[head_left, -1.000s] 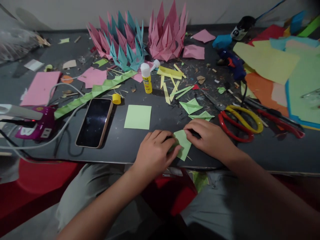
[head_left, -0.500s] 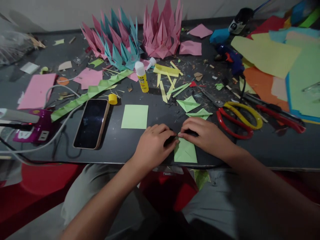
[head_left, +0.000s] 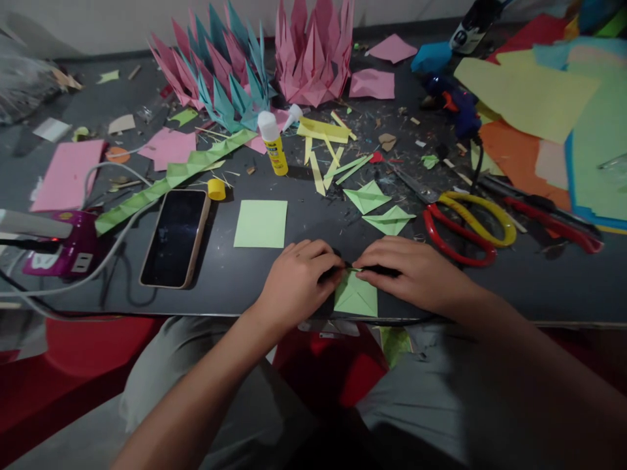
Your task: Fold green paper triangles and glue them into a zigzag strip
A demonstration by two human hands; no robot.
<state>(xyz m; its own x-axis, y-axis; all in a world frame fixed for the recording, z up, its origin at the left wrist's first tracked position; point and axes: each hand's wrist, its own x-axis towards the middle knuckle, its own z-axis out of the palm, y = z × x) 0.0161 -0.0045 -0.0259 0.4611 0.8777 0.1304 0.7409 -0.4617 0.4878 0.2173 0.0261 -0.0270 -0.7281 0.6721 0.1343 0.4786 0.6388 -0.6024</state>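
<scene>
At the table's front edge lies a light green sheet of paper (head_left: 357,299) with diagonal crease lines. My left hand (head_left: 304,277) pinches its far left edge, thumb against fingertips. On the far right edge, my right hand (head_left: 409,271) grips the same sheet, fingers close to the left ones. The far edge looks folded over, partly hidden by the fingers. Two folded green paper pieces (head_left: 367,197) rest just beyond my hands. To the left, a flat green paper square (head_left: 260,224) lies by itself.
A phone (head_left: 175,238), an uncapped glue stick (head_left: 273,145) and its yellow cap (head_left: 216,190) are on the left. Scissors (head_left: 463,225) and a red-handled tool (head_left: 553,222) lie right. Pink and teal folded-paper crowns (head_left: 313,59) stand at the back, near a glue gun (head_left: 453,108).
Both hands still hold the green sheet at its far edge. The fingertips have shifted slightly, the right ones a bit lower, and more of the folded edge shows. The view has moved a little.
</scene>
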